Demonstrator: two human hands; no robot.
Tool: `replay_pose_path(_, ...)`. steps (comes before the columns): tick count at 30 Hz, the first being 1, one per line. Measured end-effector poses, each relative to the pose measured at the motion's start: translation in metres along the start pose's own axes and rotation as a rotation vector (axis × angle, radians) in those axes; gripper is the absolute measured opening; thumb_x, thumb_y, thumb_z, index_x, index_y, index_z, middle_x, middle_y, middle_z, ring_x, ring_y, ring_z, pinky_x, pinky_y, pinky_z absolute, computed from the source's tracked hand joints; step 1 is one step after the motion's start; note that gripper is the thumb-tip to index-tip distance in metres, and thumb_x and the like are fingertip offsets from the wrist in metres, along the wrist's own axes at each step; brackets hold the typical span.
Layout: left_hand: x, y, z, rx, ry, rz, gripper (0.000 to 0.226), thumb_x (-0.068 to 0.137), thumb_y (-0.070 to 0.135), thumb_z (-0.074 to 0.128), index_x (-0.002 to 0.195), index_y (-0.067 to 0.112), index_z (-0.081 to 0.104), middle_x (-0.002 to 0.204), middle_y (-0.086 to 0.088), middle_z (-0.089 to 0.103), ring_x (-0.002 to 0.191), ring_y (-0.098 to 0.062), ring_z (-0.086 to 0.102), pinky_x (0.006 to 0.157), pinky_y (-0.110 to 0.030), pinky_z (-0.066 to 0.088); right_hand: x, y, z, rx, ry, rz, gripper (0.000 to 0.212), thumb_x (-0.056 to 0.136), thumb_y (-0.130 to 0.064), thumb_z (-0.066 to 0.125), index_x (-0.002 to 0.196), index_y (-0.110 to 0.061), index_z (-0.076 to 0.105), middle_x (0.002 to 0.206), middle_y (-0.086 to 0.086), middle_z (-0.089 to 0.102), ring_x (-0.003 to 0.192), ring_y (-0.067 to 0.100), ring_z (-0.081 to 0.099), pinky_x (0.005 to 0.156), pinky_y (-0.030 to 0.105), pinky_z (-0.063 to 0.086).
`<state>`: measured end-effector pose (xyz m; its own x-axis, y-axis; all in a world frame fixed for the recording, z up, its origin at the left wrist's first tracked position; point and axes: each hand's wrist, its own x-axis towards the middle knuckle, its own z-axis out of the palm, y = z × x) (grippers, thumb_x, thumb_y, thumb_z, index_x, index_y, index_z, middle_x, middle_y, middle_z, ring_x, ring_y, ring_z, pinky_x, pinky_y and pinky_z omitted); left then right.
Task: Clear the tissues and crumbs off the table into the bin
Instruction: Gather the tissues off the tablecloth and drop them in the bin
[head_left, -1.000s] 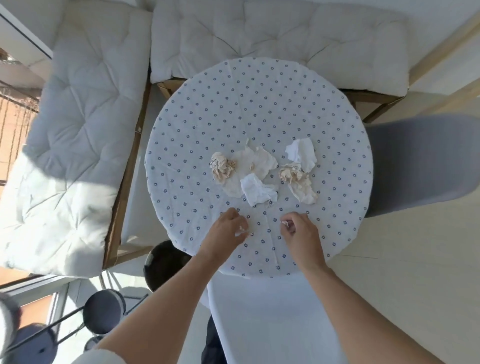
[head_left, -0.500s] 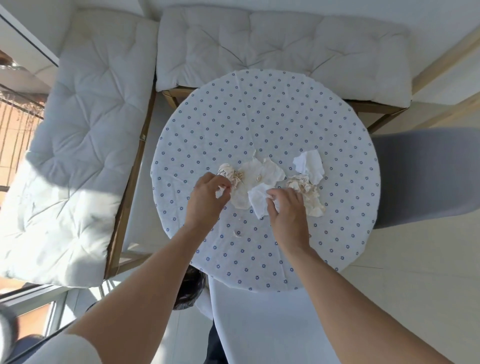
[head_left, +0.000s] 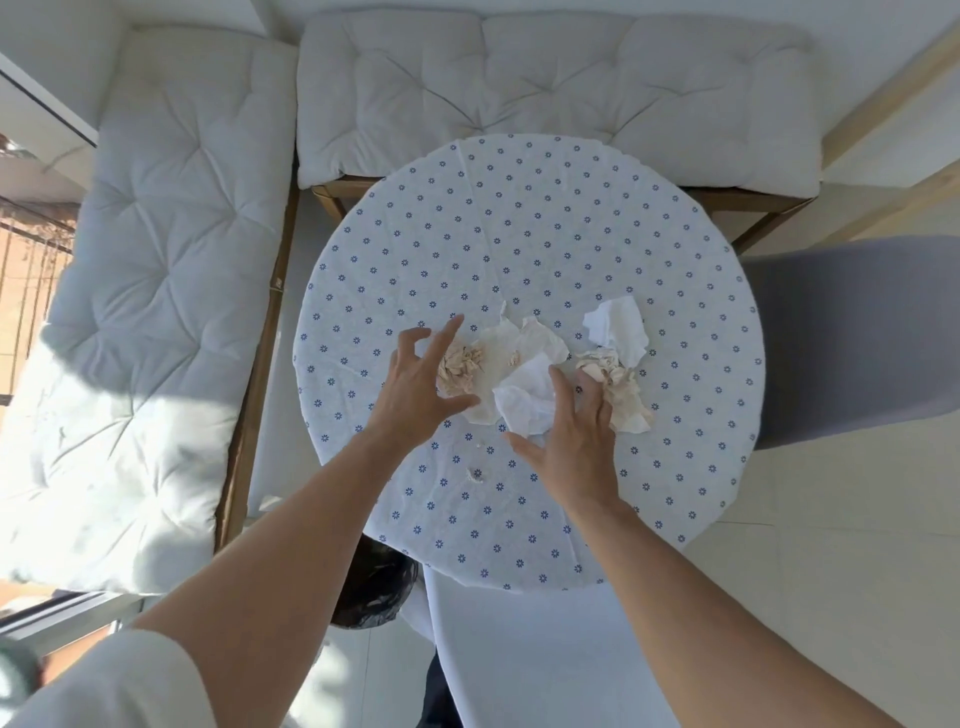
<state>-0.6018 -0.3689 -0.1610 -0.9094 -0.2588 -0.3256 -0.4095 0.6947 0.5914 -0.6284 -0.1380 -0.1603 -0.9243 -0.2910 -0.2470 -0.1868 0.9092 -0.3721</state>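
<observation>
Several crumpled tissues lie mid-table on the round dotted tablecloth (head_left: 524, 223). A beige wad (head_left: 460, 366) sits at the left of a flat stained tissue (head_left: 519, 345). In front lies a white tissue (head_left: 524, 402). To the right are a white tissue (head_left: 618, 325) and a beige crumpled one (head_left: 621, 387). My left hand (head_left: 421, 384) is open, fingers spread around the left beige wad. My right hand (head_left: 569, 441) is open, its fingers resting on the front white tissue and the right beige tissue. Small crumbs (head_left: 475, 474) lie near the front of the table.
A bin lined with a black bag (head_left: 376, 587) stands on the floor under the table's near-left edge. Cushioned benches (head_left: 161, 291) run along the left and back. A grey chair (head_left: 852, 332) stands at the right, a white chair seat (head_left: 519, 654) just below me.
Both hands went from pinching crumbs near the table's front edge forward to the tissues. Their fingers have now spread open over the pile. The camera has moved closer.
</observation>
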Motion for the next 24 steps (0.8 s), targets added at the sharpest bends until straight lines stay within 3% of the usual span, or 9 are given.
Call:
replay_pose_path(3,0.004,0.000,0.001,0.045,-0.015,0.047,0.079,0.082,0.034,0.088,0.152,0.038,0.050,0.148,-0.007,0.038,0.124,-0.029,0.055,0.108,-0.048,0.052,0.001,0.001,0.002,0.029,-0.049,-0.007,0.096,0.082,-0.055,0.082,0.159,-0.029,0.031,0.155,0.010,0.030,0.142,0.037,0.037,0.103,0.050,0.054)
replay_pose_path(5,0.003,0.002,0.000,0.030,0.001,0.040,0.056,0.088,0.026,0.083,0.140,0.028,0.064,0.142,-0.008,0.043,0.118,-0.029,0.059,0.103,-0.049,0.055,0.002,0.001,0.004,0.090,-0.065,-0.030,0.082,0.089,-0.039,0.080,0.158,-0.029,0.038,0.151,0.007,0.033,0.141,0.033,0.036,0.111,0.047,0.050)
replay_pose_path(7,-0.001,0.003,-0.002,0.017,0.034,0.030,0.044,0.091,0.018,0.078,0.133,0.025,0.070,0.134,-0.007,0.049,0.104,-0.027,0.064,0.093,-0.046,0.059,0.003,0.001,0.004,0.148,-0.058,-0.057,0.062,0.093,-0.022,0.077,0.150,-0.026,0.052,0.143,0.005,0.040,0.137,0.028,0.039,0.106,0.042,0.054)
replay_pose_path(11,-0.010,0.001,-0.007,-0.032,0.091,-0.002,0.036,0.090,0.011,0.076,0.125,0.022,0.075,0.118,-0.004,0.057,0.092,-0.025,0.067,0.083,-0.042,0.060,0.005,-0.001,0.001,0.228,-0.045,-0.072,0.031,0.098,-0.005,0.067,0.127,-0.016,0.072,0.123,0.003,0.055,0.114,0.021,0.056,0.089,0.037,0.059)
replay_pose_path(18,-0.033,-0.015,-0.017,-0.142,0.108,-0.040,0.029,0.088,0.007,0.079,0.115,0.018,0.079,0.113,-0.004,0.063,0.089,-0.025,0.068,0.080,-0.038,0.062,-0.001,-0.005,-0.008,0.278,-0.010,-0.065,0.022,0.100,-0.006,0.065,0.118,-0.012,0.076,0.113,0.005,0.061,0.099,0.022,0.063,0.086,0.041,0.059)
replay_pose_path(21,-0.048,-0.021,-0.022,-0.196,0.141,-0.059,0.028,0.087,0.008,0.081,0.112,0.021,0.079,0.111,-0.002,0.063,0.086,-0.020,0.069,0.065,-0.016,0.058,-0.009,-0.011,-0.011,0.289,0.005,-0.084,0.021,0.101,-0.008,0.066,0.118,-0.013,0.076,0.113,0.003,0.061,0.094,0.017,0.063,0.086,0.038,0.061)
replay_pose_path(24,-0.070,-0.030,-0.031,-0.220,0.176,-0.068,0.028,0.088,0.013,0.081,0.113,0.026,0.078,0.110,0.003,0.063,0.087,-0.012,0.068,0.068,-0.005,0.051,-0.021,-0.023,-0.010,0.285,-0.011,-0.109,0.020,0.100,-0.009,0.066,0.116,-0.016,0.076,0.112,0.001,0.061,0.095,0.019,0.064,0.086,0.038,0.061)
